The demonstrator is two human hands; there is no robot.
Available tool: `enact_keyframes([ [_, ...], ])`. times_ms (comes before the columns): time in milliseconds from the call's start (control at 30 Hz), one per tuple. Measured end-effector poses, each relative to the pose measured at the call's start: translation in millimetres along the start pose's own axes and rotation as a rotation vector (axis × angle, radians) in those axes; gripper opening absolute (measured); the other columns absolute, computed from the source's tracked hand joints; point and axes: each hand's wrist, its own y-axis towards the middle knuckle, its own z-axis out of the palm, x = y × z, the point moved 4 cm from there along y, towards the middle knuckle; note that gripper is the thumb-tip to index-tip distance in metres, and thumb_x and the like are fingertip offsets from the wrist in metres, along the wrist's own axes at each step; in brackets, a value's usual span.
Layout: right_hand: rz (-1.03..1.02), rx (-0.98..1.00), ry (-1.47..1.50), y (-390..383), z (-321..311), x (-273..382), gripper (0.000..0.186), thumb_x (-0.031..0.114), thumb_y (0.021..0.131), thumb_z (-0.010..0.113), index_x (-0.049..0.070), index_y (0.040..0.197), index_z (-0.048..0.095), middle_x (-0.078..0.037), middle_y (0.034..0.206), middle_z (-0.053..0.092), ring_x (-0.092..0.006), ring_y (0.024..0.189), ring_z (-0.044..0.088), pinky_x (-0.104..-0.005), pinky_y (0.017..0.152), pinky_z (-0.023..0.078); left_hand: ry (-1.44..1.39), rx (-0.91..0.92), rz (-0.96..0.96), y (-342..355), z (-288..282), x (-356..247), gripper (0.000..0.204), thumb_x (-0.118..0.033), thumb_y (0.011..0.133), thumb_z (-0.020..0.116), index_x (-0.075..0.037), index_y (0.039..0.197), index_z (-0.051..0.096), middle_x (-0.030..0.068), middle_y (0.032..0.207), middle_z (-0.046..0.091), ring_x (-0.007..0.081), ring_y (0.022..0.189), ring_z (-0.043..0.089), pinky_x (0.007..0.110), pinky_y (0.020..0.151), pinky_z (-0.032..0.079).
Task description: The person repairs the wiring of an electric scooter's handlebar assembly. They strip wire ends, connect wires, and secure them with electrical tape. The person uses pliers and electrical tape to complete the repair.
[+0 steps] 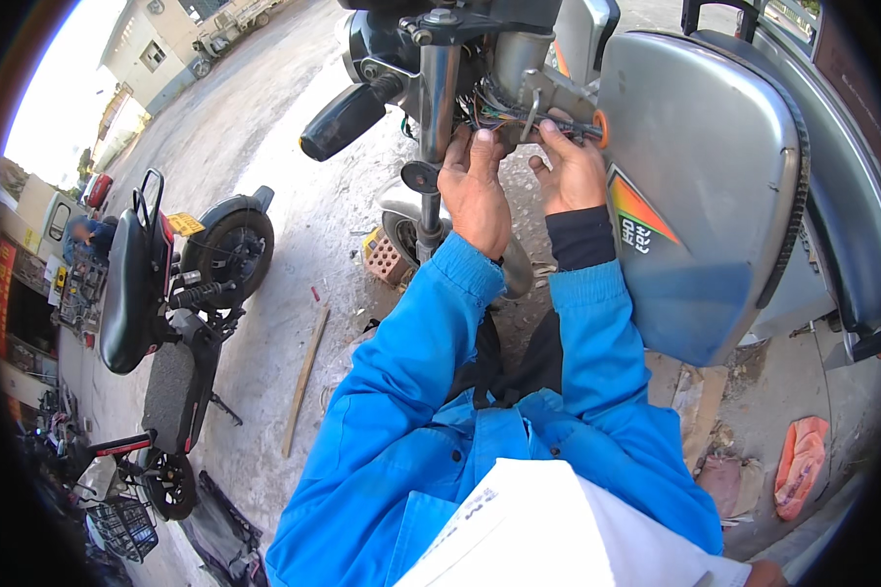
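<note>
Loose coloured wires [494, 110] hang from the opened front of a motor vehicle, between a shiny metal fork tube [439, 103] and a silver body panel [695, 127]. My left hand [477, 191] is beside the fork tube, thumb up, its fingers closed at the lower wires. Opposite it, my right hand [573, 176] has thumb and forefinger bent together at the wire bundle; what they pinch is too small to make out. Just past those fingertips, a dark rod reaches an orange ring [600, 128]. A thin metal rod [532, 115] stands between both hands.
A black turn signal [347, 119] juts left from the fork. Below are a front wheel [401, 230] and a perforated brick [386, 256]. A wooden strip [306, 382] and a parked two-wheeler [181, 362] are left; an orange cloth [801, 468] lies right. Someone [90, 235] is far left.
</note>
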Motion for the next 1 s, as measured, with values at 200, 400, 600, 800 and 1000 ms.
enact_keyframes([
  [200, 0.042, 0.011, 0.017, -1, -2, 0, 0.032, 0.013, 0.097, 0.079, 0.012, 0.127, 0.069, 0.001, 0.114, 0.073, -0.0169, 0.105, 0.067, -0.0386, 0.082, 0.042, -0.277, -0.061, 0.061, 15, 12, 11, 0.029, -0.021, 0.109, 0.070, 0.003, 0.124, 0.066, 0.0100, 0.119, 0.071, 0.0212, 0.114, 0.067, 0.034, 0.106, 0.050],
  [400, 0.013, -0.007, 0.027, 2, 1, -1, 0.040, 0.010, 0.093, 0.079, 0.009, 0.130, 0.067, 0.000, 0.111, 0.075, -0.0161, 0.098, 0.071, -0.0334, 0.073, 0.044, -0.050, -0.083, -0.184, 25, 11, 4, 0.034, -0.025, 0.107, 0.074, 0.001, 0.127, 0.067, 0.0100, 0.117, 0.073, 0.0198, 0.101, 0.069, 0.038, 0.089, 0.055],
  [600, -0.029, -0.024, -0.040, 0, 0, -2, 0.024, 0.015, 0.097, 0.077, 0.013, 0.120, 0.069, 0.000, 0.110, 0.074, -0.0168, 0.105, 0.068, -0.0402, 0.084, 0.042, 0.232, -0.173, -0.069, 43, 24, 4, 0.043, -0.037, 0.104, 0.078, 0.003, 0.117, 0.066, 0.0080, 0.092, 0.071, 0.0160, 0.071, 0.062, 0.034, 0.058, 0.047],
  [800, -0.023, -0.013, -0.043, -1, -1, -3, 0.022, 0.018, 0.099, 0.077, 0.013, 0.119, 0.070, 0.000, 0.111, 0.075, -0.0164, 0.106, 0.068, -0.0407, 0.085, 0.042, 0.281, -0.200, -0.076, 39, 24, 2, 0.022, -0.015, 0.100, 0.067, 0.007, 0.100, 0.067, 0.0105, 0.073, 0.066, 0.0186, 0.054, 0.059, 0.035, 0.049, 0.046],
  [1000, -0.016, -0.037, -0.001, -5, -3, -3, 0.025, 0.018, 0.097, 0.082, 0.011, 0.117, 0.068, 0.000, 0.107, 0.074, -0.0149, 0.094, 0.070, -0.0363, 0.075, 0.044, 0.253, -0.238, 0.030, 36, 24, 6, 0.020, -0.013, 0.101, 0.063, 0.007, 0.099, 0.067, 0.0100, 0.077, 0.068, 0.0169, 0.055, 0.059, 0.034, 0.050, 0.047],
])
